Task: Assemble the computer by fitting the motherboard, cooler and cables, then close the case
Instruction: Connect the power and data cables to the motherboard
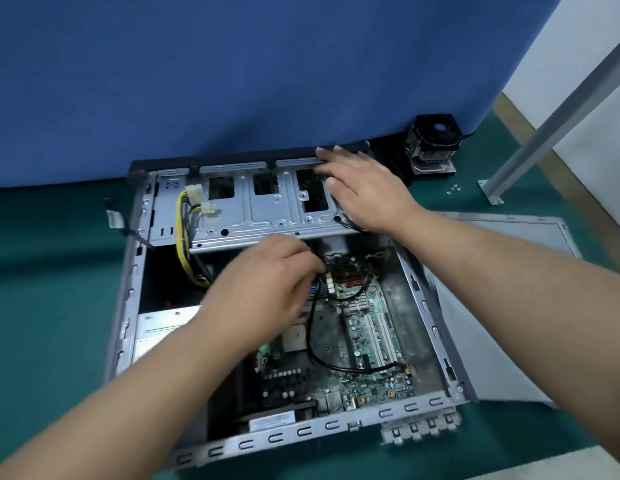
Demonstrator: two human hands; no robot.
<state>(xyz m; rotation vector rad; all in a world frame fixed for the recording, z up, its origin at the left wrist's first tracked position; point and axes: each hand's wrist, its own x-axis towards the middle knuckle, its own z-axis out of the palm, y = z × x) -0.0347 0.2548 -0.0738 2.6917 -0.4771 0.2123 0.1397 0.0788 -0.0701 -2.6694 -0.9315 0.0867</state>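
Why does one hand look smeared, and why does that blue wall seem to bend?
Head view: the left hand is motion-blurred over the motherboard, while the right hand resting on the drive cage is sharper; the wide-angle lens bows the blue partition; lighting is soft, without harsh glare.

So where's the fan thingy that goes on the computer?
In the head view, the cooler sits outside the open case, on the green table at the upper right, against the blue partition and just beyond the right hand.
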